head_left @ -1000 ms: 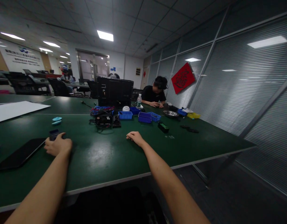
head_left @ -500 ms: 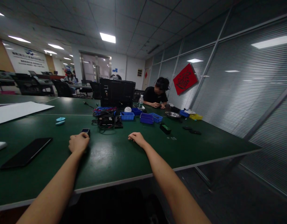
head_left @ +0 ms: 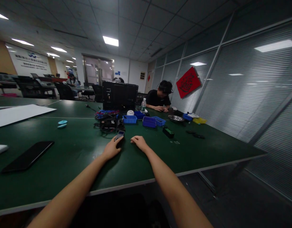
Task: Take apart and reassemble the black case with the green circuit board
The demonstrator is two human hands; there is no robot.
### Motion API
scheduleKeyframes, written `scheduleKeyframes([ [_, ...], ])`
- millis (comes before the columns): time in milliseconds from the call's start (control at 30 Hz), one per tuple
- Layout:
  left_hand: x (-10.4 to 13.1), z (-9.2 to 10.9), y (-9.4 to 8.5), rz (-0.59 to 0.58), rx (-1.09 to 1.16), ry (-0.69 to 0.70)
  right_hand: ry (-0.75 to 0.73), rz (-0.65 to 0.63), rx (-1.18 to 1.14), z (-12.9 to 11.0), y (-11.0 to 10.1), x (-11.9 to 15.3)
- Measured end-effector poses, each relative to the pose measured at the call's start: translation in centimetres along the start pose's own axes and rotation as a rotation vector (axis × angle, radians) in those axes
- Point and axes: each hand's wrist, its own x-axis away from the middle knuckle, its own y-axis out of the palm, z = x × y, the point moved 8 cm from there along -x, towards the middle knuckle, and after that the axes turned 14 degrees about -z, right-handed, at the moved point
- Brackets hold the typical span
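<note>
A small grey device with a dark screen [head_left: 120, 134] is in the fingers of my left hand [head_left: 112, 148], just in front of the black box and cables [head_left: 108, 124]. The thumb and a finger lie along the sides of the device. To the right of it, my right hand [head_left: 138, 142] rests on the green table [head_left: 146, 158] with its fingers curled together. Whether anything is inside those curled fingers is hidden.
Blue bins [head_left: 149, 122], a baseball [head_left: 130, 112], a bottle [head_left: 143, 104] and a monitor [head_left: 119, 95] stand behind my hands. A black-and-green box [head_left: 168, 132] is to the right, a black tablet [head_left: 28, 156] to the left. A person [head_left: 159, 96] sits across the table.
My left hand has moved right with the small device, from the left part of the table to near my right hand. My right hand has stayed in place.
</note>
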Motion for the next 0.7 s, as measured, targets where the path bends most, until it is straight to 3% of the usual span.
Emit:
scheduleKeyframes([
  [100, -1.4, 1.6, 1.6, 0.001, 0.145, 0.077, -0.001, 0.131, 0.095, -0.5, -0.7, 0.4],
  [200, -2.7, 2.7, 3.2, 0.016, 0.319, 0.159, 0.043, 0.169, 0.287, -1.5, -0.4, 0.9],
  [400, -3.8, 1.1, 4.1, 0.09, 0.586, 0.127, 0.212, 0.091, 0.616, -1.6, 0.7, 1.0],
  [467, -3.5, 0.4, 3.6, 0.112, 0.596, 0.103, 0.282, 0.125, 0.631, -0.7, -0.5, 1.0],
  [600, -2.5, -0.2, 2.3, 0.137, 0.541, 0.07, 0.502, 0.298, 0.606, 2.1, -5.1, 2.2],
  [700, -2.1, 0.1, 2.0, 0.134, 0.503, 0.053, 0.56, 0.384, 0.606, 3.3, -7.3, 3.2],
])
